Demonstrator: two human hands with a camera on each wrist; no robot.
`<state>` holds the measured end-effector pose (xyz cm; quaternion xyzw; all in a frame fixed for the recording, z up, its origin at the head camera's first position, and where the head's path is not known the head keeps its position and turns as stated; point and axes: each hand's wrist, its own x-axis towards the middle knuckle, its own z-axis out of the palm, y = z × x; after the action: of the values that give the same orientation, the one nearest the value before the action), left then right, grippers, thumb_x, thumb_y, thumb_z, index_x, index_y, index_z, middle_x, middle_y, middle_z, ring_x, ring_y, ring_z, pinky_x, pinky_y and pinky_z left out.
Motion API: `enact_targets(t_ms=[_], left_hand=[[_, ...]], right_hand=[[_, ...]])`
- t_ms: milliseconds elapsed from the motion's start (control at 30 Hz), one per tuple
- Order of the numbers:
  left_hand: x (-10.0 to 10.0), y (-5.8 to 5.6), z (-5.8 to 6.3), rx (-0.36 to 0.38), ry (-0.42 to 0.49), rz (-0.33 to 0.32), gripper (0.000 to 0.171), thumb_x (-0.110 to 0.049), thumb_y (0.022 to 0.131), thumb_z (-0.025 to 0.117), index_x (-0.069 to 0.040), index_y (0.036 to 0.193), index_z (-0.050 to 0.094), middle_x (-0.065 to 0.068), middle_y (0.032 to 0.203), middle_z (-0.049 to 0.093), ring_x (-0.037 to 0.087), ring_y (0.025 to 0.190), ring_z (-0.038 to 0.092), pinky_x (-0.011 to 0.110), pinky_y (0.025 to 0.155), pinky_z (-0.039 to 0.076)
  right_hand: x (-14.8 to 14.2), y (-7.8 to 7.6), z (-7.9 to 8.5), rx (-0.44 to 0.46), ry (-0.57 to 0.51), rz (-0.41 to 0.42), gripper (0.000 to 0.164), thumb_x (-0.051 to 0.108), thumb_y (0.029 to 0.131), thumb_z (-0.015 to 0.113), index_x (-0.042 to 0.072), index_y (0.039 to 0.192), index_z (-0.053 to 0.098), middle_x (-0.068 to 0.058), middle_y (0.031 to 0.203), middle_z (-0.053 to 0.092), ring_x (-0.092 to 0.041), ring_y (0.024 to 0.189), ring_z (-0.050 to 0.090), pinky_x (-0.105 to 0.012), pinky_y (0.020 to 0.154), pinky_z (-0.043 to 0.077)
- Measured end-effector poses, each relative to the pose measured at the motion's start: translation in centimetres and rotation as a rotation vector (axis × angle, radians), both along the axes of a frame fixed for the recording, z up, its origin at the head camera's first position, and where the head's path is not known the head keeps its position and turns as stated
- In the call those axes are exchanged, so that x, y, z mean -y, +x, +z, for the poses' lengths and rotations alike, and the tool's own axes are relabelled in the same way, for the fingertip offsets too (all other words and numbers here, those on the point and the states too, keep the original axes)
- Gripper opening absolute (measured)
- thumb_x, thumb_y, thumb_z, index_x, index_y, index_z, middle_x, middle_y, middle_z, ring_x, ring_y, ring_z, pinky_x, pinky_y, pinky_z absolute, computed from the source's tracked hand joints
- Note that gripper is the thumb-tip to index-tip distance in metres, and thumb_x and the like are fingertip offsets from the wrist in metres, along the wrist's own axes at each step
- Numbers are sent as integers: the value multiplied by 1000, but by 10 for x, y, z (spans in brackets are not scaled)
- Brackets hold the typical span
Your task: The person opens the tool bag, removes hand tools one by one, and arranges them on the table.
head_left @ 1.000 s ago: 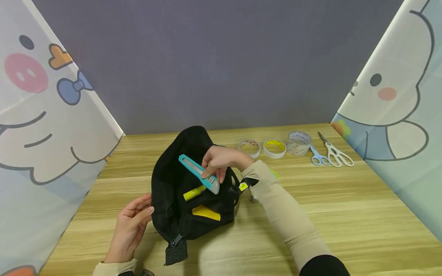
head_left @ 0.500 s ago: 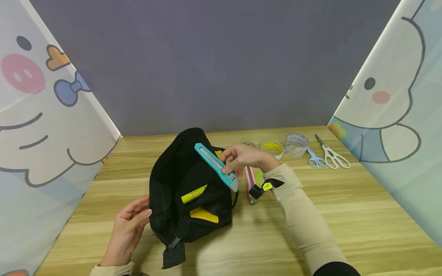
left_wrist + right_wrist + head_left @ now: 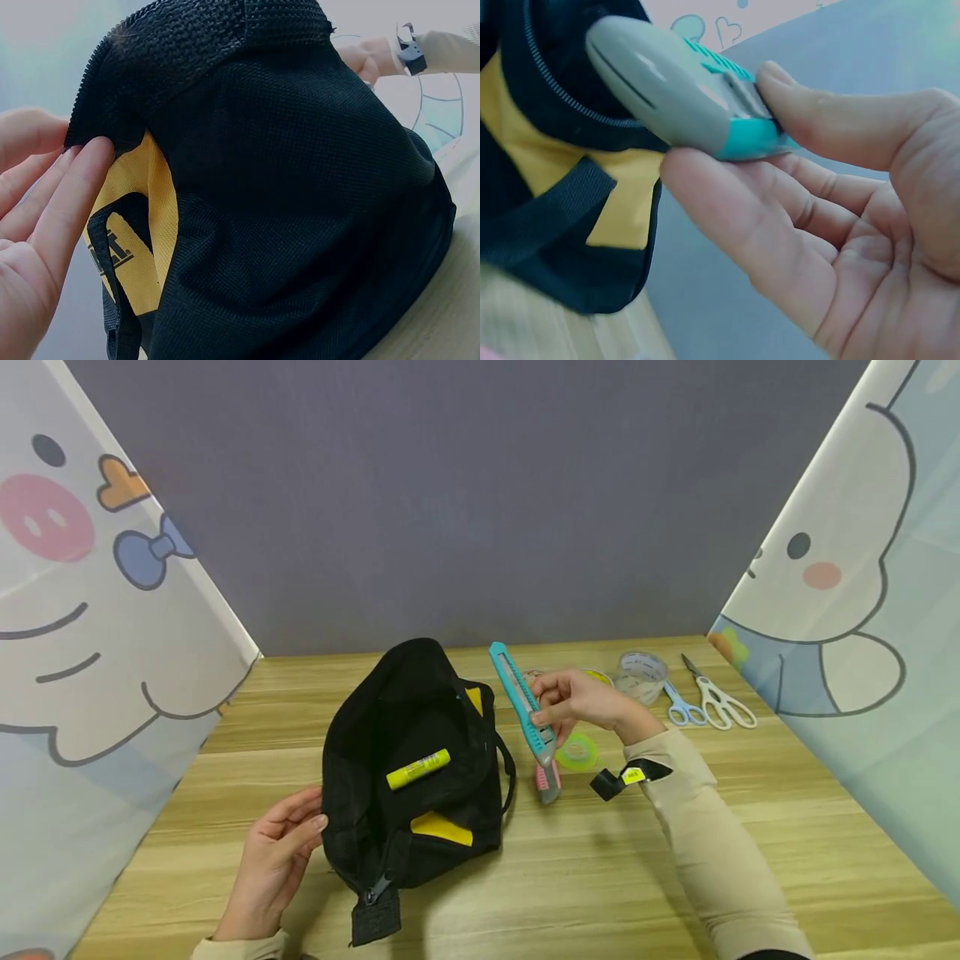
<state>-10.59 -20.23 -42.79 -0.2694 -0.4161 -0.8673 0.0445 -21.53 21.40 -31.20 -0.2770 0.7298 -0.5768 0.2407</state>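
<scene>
My right hand [image 3: 588,700] pinches a teal box cutter [image 3: 517,693] between thumb and fingers, to the right of a black and yellow zip bag [image 3: 352,760]. In the right wrist view the box cutter's grey end [image 3: 656,79] points toward the bag. A yellow glue stick [image 3: 417,769] lies inside the bag's open mouth. At the bag's left side my left hand [image 3: 277,860] pinches the zippered rim, seen closely in the left wrist view [image 3: 97,97]. Partly under the teal cutter, a pink box cutter [image 3: 548,785] lies on the table.
A green tape roll [image 3: 577,752] lies beside the pink cutter. Behind my right hand are partly hidden tape rolls and a clear tape roll [image 3: 641,675]. Blue scissors [image 3: 686,710] and white scissors [image 3: 726,703] lie farther right. A grey wall [image 3: 480,502] closes the table's back.
My right hand has carried the teal box cutter from over the bag's opening to its right, turning it more upright. My left hand keeps its grip on the bag.
</scene>
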Motion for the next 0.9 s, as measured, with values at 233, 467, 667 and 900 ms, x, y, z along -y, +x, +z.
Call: enact_targets(t_ms=[233,467,667,900], left_hand=[[1,-1,0,-4,-1,2,45,29,91,41,9,125,64,14,114,71,18,99,70,24,76,59],[1,0,0,-2,4,-3,45,29,91,42,8,125,64,14,114,71,19,98,70,25,76,59],[-1,0,-1,-8,3,-6,45,29,91,42,10,126,63,14,115,71,19,99,70,25,77,59],[0,1,-1,-3,-4,-1,45,29,91,41,9,126,63,13,115,71,18,99,70,24,76,59]], right_hand=[[-18,7,-10,-37,21,-97,16,-5,93,63,-11,105,54,-9,74,63,-16,56,65,-40,58,61],[-43,9,-26,-29,44,-180,19,-5,93,62,-12,106,50,-9,75,61,-18,58,66,-45,61,61],[-72,14,-40,6,117,-275,23,-4,93,63,-11,108,47,-8,74,60,-19,59,65,-45,62,61],[-105,20,-62,89,128,-325,27,-1,95,62,-11,110,42,-6,71,56,-19,58,64,-44,62,61]])
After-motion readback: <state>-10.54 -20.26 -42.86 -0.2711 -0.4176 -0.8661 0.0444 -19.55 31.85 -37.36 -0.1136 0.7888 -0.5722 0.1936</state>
